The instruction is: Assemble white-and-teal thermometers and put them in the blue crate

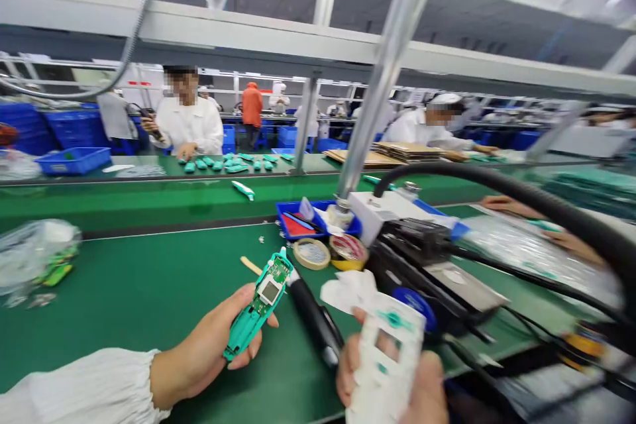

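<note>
My left hand (pixel 206 351) grips a teal device half (pixel 258 305) with a bare green circuit board and a small screen, tilted up to the right over the green mat. My right hand (pixel 397 384), at the lower middle, is closed on a white plastic front cover (pixel 385 361) with a window cut-out and teal button marks. A black pen-shaped tool (pixel 313 321) lies on the mat between the two hands. Crumpled white film (pixel 348 291) sits just above the cover.
Two tape rolls (pixel 330 253) and a blue tray (pixel 318 220) stand behind the hands. A black machine with a thick hose (pixel 521 199) fills the right side. A plastic bag (pixel 37 255) lies at the left. Other workers sit across a conveyor (pixel 149 202) carrying teal parts.
</note>
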{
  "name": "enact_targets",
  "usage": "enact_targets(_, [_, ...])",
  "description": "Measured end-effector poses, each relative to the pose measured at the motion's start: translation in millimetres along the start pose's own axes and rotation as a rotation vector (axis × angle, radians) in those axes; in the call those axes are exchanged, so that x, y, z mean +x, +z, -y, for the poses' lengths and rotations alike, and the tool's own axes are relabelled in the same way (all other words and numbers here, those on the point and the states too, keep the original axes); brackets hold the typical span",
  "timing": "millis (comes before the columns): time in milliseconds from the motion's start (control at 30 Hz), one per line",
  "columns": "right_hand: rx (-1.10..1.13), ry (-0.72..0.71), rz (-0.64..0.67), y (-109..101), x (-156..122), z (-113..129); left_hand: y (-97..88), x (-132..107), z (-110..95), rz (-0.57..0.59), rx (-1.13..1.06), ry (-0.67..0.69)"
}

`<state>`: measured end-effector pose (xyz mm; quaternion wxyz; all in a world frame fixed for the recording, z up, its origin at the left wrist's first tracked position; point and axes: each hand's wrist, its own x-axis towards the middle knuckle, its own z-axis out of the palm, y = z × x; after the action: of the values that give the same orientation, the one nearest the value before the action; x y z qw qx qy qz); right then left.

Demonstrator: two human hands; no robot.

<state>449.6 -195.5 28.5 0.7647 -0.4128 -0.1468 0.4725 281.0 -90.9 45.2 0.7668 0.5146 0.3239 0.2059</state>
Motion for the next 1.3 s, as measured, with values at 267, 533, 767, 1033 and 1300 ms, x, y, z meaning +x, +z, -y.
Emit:
enact_targets(267, [-0.235,0.106,0.311,147,49,-114,-96.0,-15,2,-0.495,0.322,0.380])
enact_targets(533, [-0.441,0.070,0.506,192,61,-133,-132.2,-12,-3,-0.550,0.379,0.491])
enact_targets(767, [-0.481,0.067,0.510,191,65,-144,-138.5,-12,0,-0.484,0.440,0.498])
enact_targets(1033, [-0.528,0.074,0.493,180,83,-134,-142.9,-11,4,-0.368,0.647,0.480])
enact_targets(1300, [0.029,0.256,0.310,182,92,-125,-120.3,-19,13,-0.193,1.000,0.377])
